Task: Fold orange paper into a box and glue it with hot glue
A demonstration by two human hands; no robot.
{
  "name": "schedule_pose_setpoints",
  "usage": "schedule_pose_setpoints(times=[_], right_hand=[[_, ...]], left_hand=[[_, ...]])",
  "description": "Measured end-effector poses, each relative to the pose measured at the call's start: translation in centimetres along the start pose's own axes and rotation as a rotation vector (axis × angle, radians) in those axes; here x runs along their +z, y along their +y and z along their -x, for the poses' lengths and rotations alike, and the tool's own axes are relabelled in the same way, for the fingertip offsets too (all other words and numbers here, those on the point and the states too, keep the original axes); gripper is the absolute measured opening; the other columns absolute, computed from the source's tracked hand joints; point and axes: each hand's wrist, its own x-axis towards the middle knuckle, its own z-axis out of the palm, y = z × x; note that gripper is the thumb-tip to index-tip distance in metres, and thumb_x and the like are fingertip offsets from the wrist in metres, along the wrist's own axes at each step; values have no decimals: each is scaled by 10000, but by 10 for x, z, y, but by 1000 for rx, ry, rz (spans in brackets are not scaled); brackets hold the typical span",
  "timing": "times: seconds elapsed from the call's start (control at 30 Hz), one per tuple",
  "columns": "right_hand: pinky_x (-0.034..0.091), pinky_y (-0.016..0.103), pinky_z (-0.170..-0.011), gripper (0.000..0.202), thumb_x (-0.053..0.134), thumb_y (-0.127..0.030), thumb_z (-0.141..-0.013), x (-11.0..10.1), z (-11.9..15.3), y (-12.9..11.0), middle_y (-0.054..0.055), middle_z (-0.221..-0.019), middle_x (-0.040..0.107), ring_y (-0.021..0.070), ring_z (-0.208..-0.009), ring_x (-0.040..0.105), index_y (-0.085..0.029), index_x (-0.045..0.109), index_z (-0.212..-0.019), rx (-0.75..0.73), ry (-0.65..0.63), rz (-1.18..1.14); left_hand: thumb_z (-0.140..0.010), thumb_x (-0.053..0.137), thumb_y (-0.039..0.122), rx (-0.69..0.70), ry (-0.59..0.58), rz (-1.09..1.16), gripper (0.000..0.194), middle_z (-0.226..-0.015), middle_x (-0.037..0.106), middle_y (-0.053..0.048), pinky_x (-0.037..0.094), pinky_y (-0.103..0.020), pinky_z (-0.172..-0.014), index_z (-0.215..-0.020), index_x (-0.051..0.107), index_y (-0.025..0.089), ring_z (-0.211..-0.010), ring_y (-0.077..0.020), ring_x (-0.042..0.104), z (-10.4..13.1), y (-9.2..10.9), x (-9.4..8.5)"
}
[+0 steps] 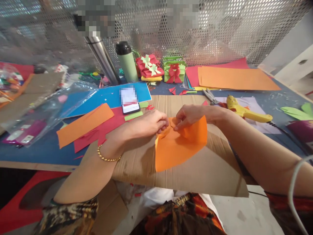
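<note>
A sheet of orange paper point(179, 147), bent and partly folded, is held over a piece of brown cardboard point(207, 173) in front of me. My left hand point(156, 121) pinches the paper's upper left edge, fingers curled. At the top of the sheet, my right hand point(187, 115) grips it with thumb and fingers closed on a fold. The part of the paper under my right hand is hidden. A phone point(131, 108) with a lit screen lies beyond my left hand, beside green paper strips point(133, 116).
A yellow hot glue gun point(246, 112) and scissors point(210, 97) lie to the right. Orange sheets point(239, 78) are stacked behind them. Small paper bags with bows point(174, 72), a green tumbler point(127, 62) and a steel flask point(104, 58) stand at the back. Orange point(84, 125) and red paper lie left.
</note>
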Motion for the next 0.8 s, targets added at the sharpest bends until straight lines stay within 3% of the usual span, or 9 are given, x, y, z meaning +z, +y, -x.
schedule_pose_setpoints(times=[0.27, 0.4, 0.5, 0.6, 0.73, 0.8], right_hand=[[370, 261, -515, 345, 707, -535, -734, 0, -12, 5, 1, -635, 631, 146, -598, 577, -213, 654, -622, -40, 29, 149], [362, 263, -517, 335, 702, -523, -736, 0, -12, 5, -2, -617, 613, 139, -594, 555, -212, 660, -619, -44, 33, 160], [375, 262, -514, 298, 705, -496, -733, 0, -8, 0, 4, -632, 643, 146, -600, 581, -214, 682, -641, -15, 34, 142], [382, 264, -498, 257, 698, -457, -733, 0, -5, -5, 11, -647, 670, 155, -591, 599, -211, 693, -656, 28, 50, 163], [388, 263, -496, 247, 682, -460, -730, -1, -4, -5, 15, -691, 700, 149, -572, 586, -215, 703, -705, 24, 14, 170], [367, 260, -485, 242, 680, -456, -725, -1, -5, -4, 7, -653, 672, 137, -541, 550, -217, 682, -684, 9, 4, 150]], left_hand=[[-883, 448, 175, -21, -63, -115, 293, -877, 739, -57, 429, -308, -690, -878, 741, 174, -791, -181, 640, 4, 14, 0], [-890, 460, 200, -27, -72, -114, 269, -832, 710, -42, 394, -299, -651, -827, 721, 191, -745, -172, 615, 6, 13, -1], [-964, 456, 379, -8, -69, -82, 372, -672, 605, -26, 339, -291, -572, -708, 640, 181, -606, -147, 524, 8, 14, -2], [-976, 424, 601, 16, -81, 6, 533, -638, 559, -22, 327, -285, -548, -710, 607, 176, -570, -136, 492, 11, 16, -4], [-960, 307, 720, 7, -115, 28, 649, -673, 568, -38, 350, -289, -560, -703, 566, 183, -604, -147, 513, 14, 26, -9], [-924, 363, 741, -39, -121, -1, 619, -712, 604, -45, 364, -289, -563, -730, 566, 189, -631, -161, 546, 14, 30, -12]])
